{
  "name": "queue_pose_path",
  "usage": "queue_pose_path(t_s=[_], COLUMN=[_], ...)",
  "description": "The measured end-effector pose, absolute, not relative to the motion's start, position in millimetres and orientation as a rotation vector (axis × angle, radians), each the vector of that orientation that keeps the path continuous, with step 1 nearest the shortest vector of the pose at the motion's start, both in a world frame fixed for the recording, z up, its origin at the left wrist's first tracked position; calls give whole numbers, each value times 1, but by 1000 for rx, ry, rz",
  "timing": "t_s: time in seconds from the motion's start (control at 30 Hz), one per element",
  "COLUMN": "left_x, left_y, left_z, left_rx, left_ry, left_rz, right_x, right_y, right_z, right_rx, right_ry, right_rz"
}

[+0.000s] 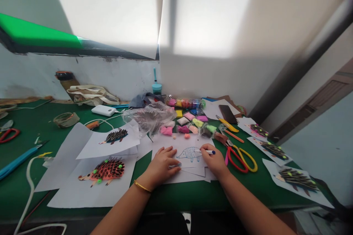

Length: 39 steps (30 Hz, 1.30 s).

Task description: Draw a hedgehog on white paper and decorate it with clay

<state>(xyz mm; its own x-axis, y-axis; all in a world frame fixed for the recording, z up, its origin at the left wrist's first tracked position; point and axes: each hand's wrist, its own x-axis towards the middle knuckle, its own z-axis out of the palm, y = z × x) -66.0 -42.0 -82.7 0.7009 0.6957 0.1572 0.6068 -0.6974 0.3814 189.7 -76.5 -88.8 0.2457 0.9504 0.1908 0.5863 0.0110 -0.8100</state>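
A white sheet of paper (162, 142) lies before me, with a hedgehog drawn on it in blue outline (189, 153). Pinched in my right hand (215, 161) is a marker pen (209, 152), white with a dark blue end, its tip over the hedgehog's body. My left hand (162, 165) rests flat on the paper left of the drawing, fingers spread. By its fingertips is a small bluish patch (179, 164) too unclear to name. More sheets show under the drawing's lower edge. Just right of my right hand lie scissors (242, 158) with red and yellow handles.
Packets of coloured clay (190, 120) and a crumpled plastic bag (150, 115) lie beyond the paper. Hedgehog pictures with raised spines sit left (106, 172) and right (296, 180). A phone (227, 114), a yellow cutter (227, 124), a white power bank (104, 110) and a blue tool (20, 159) surround them.
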Motion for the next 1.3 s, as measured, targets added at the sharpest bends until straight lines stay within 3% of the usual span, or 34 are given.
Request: queue_pose_path(t_s=[1.3], left_x=[-67], left_y=[-40], left_z=[-87], left_rx=[2623], left_ry=[1016], left_rz=[452], right_x=[191], right_y=[-78], right_z=[-90], right_rx=[-1645], right_ry=[-1412], right_rz=[527])
